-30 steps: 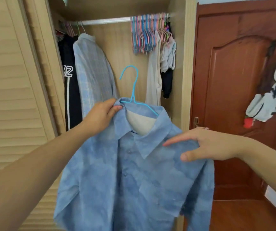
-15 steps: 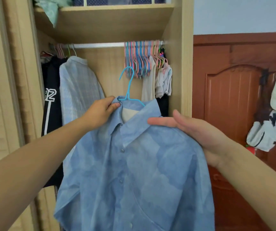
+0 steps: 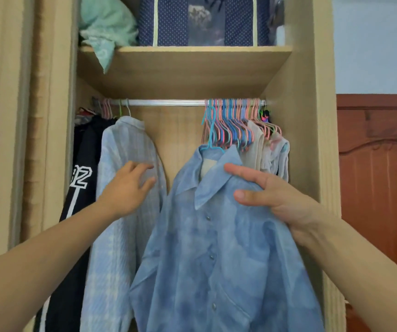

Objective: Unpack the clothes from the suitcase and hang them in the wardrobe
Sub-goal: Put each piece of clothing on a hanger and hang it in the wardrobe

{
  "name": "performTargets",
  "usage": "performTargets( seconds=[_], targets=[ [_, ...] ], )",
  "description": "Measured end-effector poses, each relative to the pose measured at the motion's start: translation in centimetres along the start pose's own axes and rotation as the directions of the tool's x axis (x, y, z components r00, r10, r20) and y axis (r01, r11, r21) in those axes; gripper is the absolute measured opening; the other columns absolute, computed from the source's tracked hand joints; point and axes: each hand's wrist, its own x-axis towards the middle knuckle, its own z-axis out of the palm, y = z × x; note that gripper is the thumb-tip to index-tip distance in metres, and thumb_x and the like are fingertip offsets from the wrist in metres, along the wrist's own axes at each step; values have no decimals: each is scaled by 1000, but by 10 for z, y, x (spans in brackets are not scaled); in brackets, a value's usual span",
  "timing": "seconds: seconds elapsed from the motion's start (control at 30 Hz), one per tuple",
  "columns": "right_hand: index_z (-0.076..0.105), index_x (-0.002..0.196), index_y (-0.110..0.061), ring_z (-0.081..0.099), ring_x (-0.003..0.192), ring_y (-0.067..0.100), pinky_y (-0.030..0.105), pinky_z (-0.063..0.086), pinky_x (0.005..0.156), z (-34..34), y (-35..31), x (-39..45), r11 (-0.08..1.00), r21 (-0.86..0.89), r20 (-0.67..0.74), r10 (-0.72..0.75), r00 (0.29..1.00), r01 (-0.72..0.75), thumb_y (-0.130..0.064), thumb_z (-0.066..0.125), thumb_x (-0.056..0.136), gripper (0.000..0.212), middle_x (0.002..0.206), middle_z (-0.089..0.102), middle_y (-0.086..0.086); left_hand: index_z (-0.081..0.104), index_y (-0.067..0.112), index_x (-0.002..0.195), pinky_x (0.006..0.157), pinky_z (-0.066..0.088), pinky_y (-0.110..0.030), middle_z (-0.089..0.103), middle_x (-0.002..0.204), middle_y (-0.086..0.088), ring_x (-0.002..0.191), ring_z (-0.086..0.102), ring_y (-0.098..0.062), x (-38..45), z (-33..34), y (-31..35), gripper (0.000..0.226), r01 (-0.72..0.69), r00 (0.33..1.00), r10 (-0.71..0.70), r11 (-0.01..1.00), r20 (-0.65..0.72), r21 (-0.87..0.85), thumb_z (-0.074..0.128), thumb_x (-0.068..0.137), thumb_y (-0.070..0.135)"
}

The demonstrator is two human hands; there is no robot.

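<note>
right hand (image 3: 268,190) gripped blue shirt (image 3: 216,248) at its shoulder | shirt sat on blue hanger (image 3: 210,140), hook at rail (image 3: 164,102), whether hooked on unclear | left hand (image 3: 128,185) lay spread on pale shirt (image 3: 120,224) to the left, holding nothing

right hand (image 3: 276,200) holding blue shirt (image 3: 216,248), hanger perhaps hooked

Wardrobe (image 3: 300,116): pale wood-grain panels, matt. Rail (image 3: 166,102): bright metal, smooth, glossy. Hangers (image 3: 231,123) are seen as thin coated wire, pink and blue, slight sheen. Blue shirt (image 3: 216,248): soft matt cloth, mottled, with small shiny buttons. Pale shirt (image 3: 123,212): thin ribbed cloth. Black garment (image 3: 82,164): smooth fabric. Storage bag (image 3: 204,20): dotted navy cloth. Door (image 3: 381,176): red-brown wood, semi-gloss.
</note>
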Motion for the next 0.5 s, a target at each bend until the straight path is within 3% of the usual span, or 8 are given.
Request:
performTargets(
  seconds=[0.07, 0.17, 0.27, 0.37, 0.43, 0.5],
  targets=[
    [59, 137, -25, 67, 114, 26, 37, 58, 90, 10, 10, 36, 999, -37, -34, 16, 999, -17, -27, 98, 47, 98, 129, 68, 5, 53, 20, 141, 106, 38, -39, 50, 134, -9, 125, 49, -29, 6, -2, -47, 43, 14, 999, -12, 998, -39, 69, 53, 102, 38],
    [59, 136, -23, 70, 106, 24, 35, 59, 87, 32, 32, 93, 990, -137, -95, 32, 995, -45, -6, 78, 66, 74, 119, 72, 6, 61, 13, 133, 101, 43, -44, 53, 130, -14, 119, 53, -34, 18, -6, -122, 38, 63, 987, -39, 987, -157, 149, 60, 99, 29],
    [59, 135, -22, 72, 101, 23, 33, 60, 81, 49, 43, 159, 969, -243, -132, 8, 991, -40, -2, 83, 57, 84, 113, 74, 6, 66, 6, 126, 99, 46, -55, 53, 131, -24, 118, 50, -44, 37, -19, -186, 37, 56, 957, 52, 931, -284, 360, 61, 93, 21],
    [60, 134, -20, 74, 92, 22, 32, 61, 73, 55, 32, 224, 958, -287, -202, -61, 978, 0, 4, 79, 65, 75, 109, 76, 6, 61, 10, 135, 112, 30, -62, 38, 149, -27, 136, 36, -49, 61, -29, -223, 52, -27, 918, 231, 848, -323, 529, 52, 86, 26],
    [60, 135, -20, 75, 84, 20, 29, 61, 65, 55, 18, 263, 951, -306, -263, -127, 956, 42, 9, 68, 79, 64, 107, 76, 7, 50, 18, 147, 119, 18, -62, 25, 158, -24, 147, 21, -47, 82, -34, -230, 61, 20, 892, 216, 859, -397, 512, 52, 87, 31],
    [58, 137, -20, 75, 84, 20, 29, 61, 66, 51, 2, 303, 935, -348, -301, -179, 937, 67, 8, 65, 84, 61, 110, 75, 8, 36, 24, 155, 120, 15, -62, 17, 162, -21, 150, 14, -43, 102, -37, -231, 68, 112, 858, 82, 934, -507, 339, 55, 90, 33]
  ],
)
